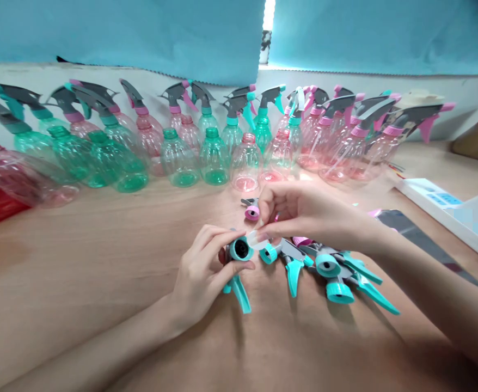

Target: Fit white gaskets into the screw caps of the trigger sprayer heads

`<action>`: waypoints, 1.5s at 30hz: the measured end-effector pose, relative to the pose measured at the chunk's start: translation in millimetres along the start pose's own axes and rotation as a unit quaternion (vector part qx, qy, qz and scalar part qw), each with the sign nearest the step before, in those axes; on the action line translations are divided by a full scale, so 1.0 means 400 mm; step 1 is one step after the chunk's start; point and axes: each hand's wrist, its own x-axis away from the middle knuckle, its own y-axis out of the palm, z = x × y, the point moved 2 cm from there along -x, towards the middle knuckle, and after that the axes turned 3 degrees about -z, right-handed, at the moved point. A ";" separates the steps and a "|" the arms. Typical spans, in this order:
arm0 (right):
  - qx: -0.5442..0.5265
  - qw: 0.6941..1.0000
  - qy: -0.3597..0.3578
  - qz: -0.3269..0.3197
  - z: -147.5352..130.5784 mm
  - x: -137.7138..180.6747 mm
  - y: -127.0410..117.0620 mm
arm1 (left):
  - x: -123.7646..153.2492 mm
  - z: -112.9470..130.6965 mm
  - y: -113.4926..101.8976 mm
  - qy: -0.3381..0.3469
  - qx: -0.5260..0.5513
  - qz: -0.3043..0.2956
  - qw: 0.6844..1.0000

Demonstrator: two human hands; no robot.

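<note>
No readable text, brand or number anywhere. The white tray (447, 209) at right has blue patches, maybe labels, but they're too blurred to read. Bottles (185, 163) and spray heads (329, 267) show no print.

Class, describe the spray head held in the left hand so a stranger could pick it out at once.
Start at the wooden table and find the loose spray heads lying near its middle. Just left of them, the left hand holds a teal spray head. It alone is lifted, its open collar facing the camera, trigger pointing down.
</note>
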 end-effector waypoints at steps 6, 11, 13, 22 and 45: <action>-0.093 0.996 0.000 -0.015 0.011 -0.016 0.026 | -0.002 0.003 -0.003 0.019 -0.014 0.009 1.000; -0.124 0.990 0.053 -0.032 0.016 -0.014 0.030 | -0.001 0.002 -0.003 0.031 -0.014 0.014 0.999; -0.143 0.986 0.072 -0.048 0.013 -0.010 0.032 | 0.000 0.001 -0.003 0.035 -0.012 0.014 0.999; -0.124 0.989 0.074 -0.034 0.030 -0.015 0.047 | 0.003 0.001 0.002 0.043 -0.004 -0.003 0.999; 0.296 0.912 0.066 -0.276 0.046 0.019 0.161 | 0.002 -0.021 -0.005 -0.048 -0.015 0.070 0.996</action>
